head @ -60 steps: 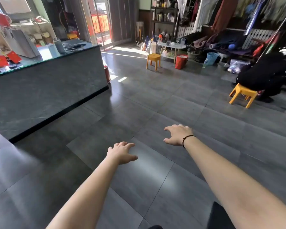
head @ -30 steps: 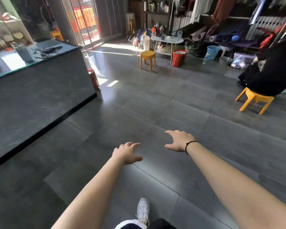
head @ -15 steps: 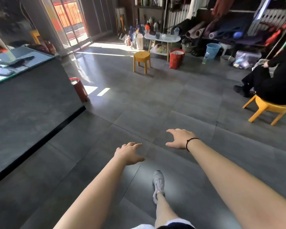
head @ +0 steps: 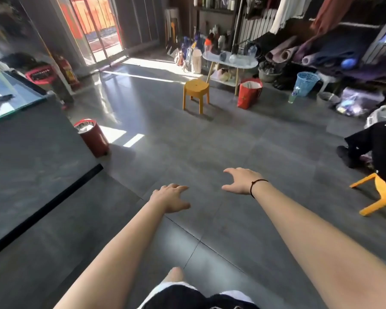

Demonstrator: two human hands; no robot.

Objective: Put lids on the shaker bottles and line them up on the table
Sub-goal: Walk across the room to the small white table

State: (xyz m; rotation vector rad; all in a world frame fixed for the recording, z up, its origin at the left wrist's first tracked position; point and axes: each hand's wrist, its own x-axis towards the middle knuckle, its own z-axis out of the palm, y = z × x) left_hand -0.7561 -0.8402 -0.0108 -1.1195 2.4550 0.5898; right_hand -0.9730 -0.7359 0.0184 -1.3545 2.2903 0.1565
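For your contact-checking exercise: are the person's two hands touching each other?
Apart. The head view shows the left hand and the right hand held out with bare grey floor plainly visible between them; both are open and hold nothing.

yellow stool [head: 196,91], red bin [head: 93,137], grey floor [head: 187,148]

Large grey stone-look floor tiles [head: 187,139] lie under me, smooth with a soft sheen where sunlight strikes. The dark grey slab-fronted counter [head: 27,157] looks matt, its top [head: 13,108] glassy. The round yellow stool [head: 196,90] seems moulded plastic, the blue openwork basket [head: 306,84] likewise. A thin black cord [head: 254,186] circles my right wrist.
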